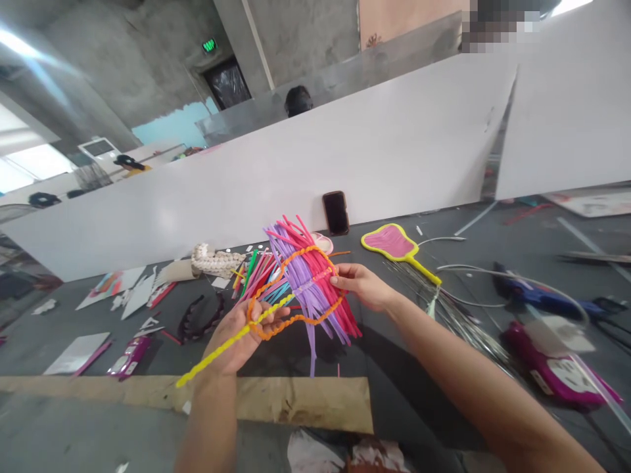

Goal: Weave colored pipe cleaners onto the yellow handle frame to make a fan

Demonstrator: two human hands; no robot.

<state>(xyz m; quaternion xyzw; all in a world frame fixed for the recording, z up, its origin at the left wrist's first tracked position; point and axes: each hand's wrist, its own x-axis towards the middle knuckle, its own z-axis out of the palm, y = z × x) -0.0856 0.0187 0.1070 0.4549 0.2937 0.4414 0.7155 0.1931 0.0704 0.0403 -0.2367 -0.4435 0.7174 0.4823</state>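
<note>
My left hand (pixel 241 335) is closed round a yellow twisted pipe cleaner (pixel 217 355) and the lower end of an orange pipe cleaner loop (pixel 290 320). My right hand (pixel 362 286) pinches a bundle of purple and pink pipe cleaners (pixel 310 282) at its right side. The orange loop runs around that bundle. Both hands hold the pieces a little above the dark table (pixel 394 355).
More loose coloured pipe cleaners (pixel 254 272) lie behind the bundle. A black phone (pixel 336 212) leans on the white partition. A yellow-rimmed pink fan (pixel 394 244), a blue glue gun (pixel 537 295), a pink package (pixel 552 368), a dark hairband (pixel 200 318) and paper scraps lie around.
</note>
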